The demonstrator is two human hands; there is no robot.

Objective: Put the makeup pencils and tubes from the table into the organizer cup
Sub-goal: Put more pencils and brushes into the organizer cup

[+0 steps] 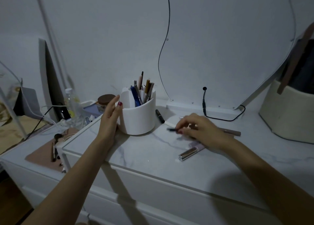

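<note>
A white organizer cup (139,117) stands on the marble table top (153,153) and holds several pencils and pens upright. My left hand (110,117) rests flat against the cup's left side, fingers apart. My right hand (198,128) lies to the right of the cup, its fingertips pinched on a dark blue pencil (171,129) that looks blurred. Around it lie a black tube (160,116), a white pencil (169,123), a brown pencil (231,132) and a shiny gloss tube (190,153).
A round mirror on a white base (200,106) stands behind, with a black cable (220,117) looping on the table. A cream basket (288,116) sits at the far right. A lower side table (42,150) at the left holds brushes, a bottle and a jar.
</note>
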